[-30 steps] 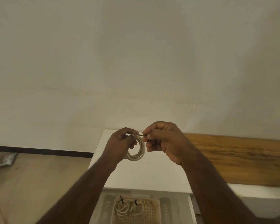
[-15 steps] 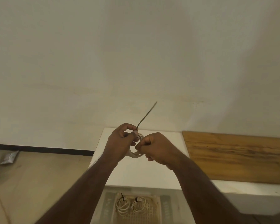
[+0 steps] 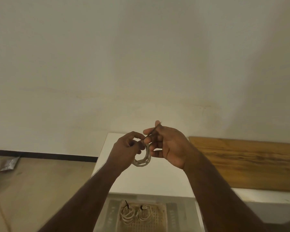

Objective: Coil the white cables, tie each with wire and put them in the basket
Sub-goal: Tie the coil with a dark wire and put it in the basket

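Observation:
A coiled white cable (image 3: 143,160) hangs in the air above a white table (image 3: 151,180). My left hand (image 3: 126,152) grips the coil at its top left. My right hand (image 3: 166,144) pinches a thin dark tie wire (image 3: 151,132) that runs from the coil's top up and to the right across its fingers. Below, at the frame's bottom, a tan basket (image 3: 162,220) holds two coiled white cables (image 3: 128,213) (image 3: 145,214), each bound with a dark wire.
A wooden board (image 3: 248,163) lies on the table to the right. A plain wall fills the upper view. On the floor at the left lie a grey packet (image 3: 9,164) and a white object at the frame edge.
My right hand has risen from in front of the coil and turned palm-up, now pinching the wire that was sticking free upward. The coil shows more below my left hand.

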